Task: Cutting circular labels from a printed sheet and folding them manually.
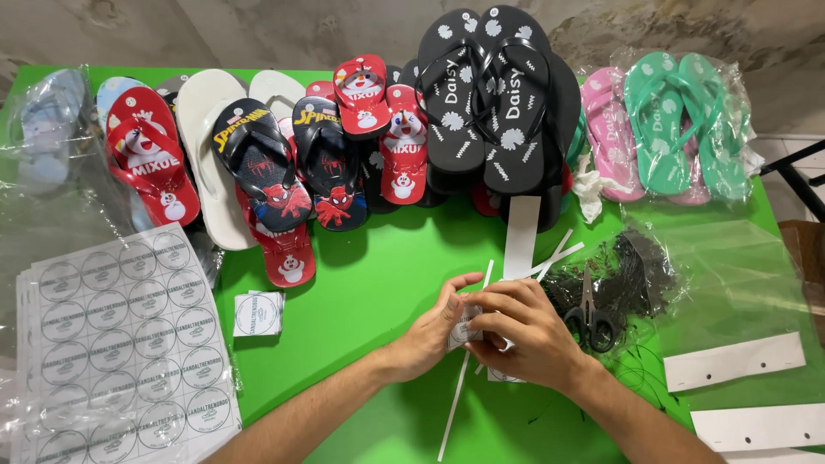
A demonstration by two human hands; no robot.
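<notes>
Both hands meet over the green bench [378,283]: the left hand [434,331] and right hand [524,331] pinch 1 small square white sticker tag [465,326] between them. A small stack of cut tags [258,314] lies ready; the uncut sheet of round stickers [120,335] remains. The fingers hide most of the tag.

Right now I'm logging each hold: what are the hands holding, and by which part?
Both hands, left and right, pinch a small white printed card by its edges.
</notes>
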